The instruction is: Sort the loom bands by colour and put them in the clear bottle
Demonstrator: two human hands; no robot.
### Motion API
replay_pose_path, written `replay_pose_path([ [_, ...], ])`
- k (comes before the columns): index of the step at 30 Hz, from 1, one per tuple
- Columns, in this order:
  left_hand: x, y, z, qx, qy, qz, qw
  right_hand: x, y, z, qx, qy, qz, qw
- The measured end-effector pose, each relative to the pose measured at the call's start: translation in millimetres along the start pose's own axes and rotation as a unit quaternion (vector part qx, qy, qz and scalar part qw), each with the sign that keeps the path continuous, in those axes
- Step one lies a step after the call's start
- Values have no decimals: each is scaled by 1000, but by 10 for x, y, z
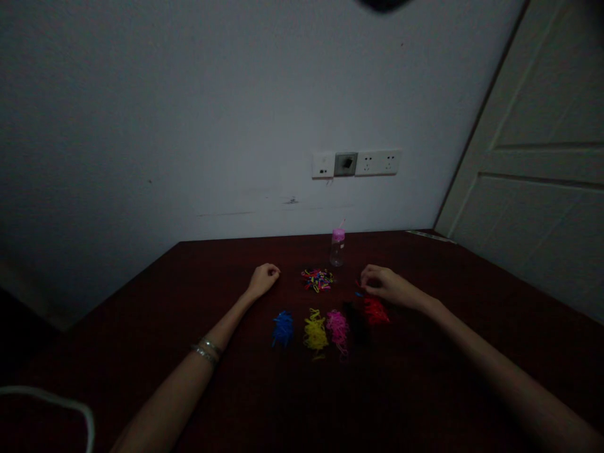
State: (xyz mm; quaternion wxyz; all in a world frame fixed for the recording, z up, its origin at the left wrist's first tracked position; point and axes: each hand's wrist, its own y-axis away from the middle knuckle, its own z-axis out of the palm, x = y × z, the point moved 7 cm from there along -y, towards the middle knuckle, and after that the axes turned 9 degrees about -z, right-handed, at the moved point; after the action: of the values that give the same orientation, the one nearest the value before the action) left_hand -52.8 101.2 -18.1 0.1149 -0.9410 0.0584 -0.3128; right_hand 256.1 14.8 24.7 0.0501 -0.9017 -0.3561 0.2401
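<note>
My left hand [264,280] rests on the dark table left of a mixed pile of coloured rubber bands [318,279], thumb and fingers curled together; anything in its pinch is too small to make out. My right hand [384,285] is pinched at the right of that pile, just above a red pile of bands [375,311]. A red rubber band [357,284] shows at its fingertips, with a blue bit [359,294] just below. Sorted by colour nearer me lie a blue pile [283,328], a yellow pile [316,330], a pink pile [338,327] and a hardly visible black pile [357,322].
A clear bottle with a pink lid [338,235] stands behind the mixed pile. Sockets [377,163] are set in the wall behind the table [226,390]. A white cable [51,397] curves at the lower left, and a panelled door [538,163] is at right.
</note>
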Motion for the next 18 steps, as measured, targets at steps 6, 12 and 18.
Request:
replay_pose_path([
  [6, -21, -24, 38, 2, 2, 4, 1000, 6, -107, -23, 21, -24, -7, 999],
  [12, -19, -28, 48, 5, -1, -5, 1000, 87, -79, -131, 13, -53, 9, 998],
  [18, -16, -25, 41, 2, 2, -3, 1000, 288, 149, -89, -101, -95, 75, 987],
])
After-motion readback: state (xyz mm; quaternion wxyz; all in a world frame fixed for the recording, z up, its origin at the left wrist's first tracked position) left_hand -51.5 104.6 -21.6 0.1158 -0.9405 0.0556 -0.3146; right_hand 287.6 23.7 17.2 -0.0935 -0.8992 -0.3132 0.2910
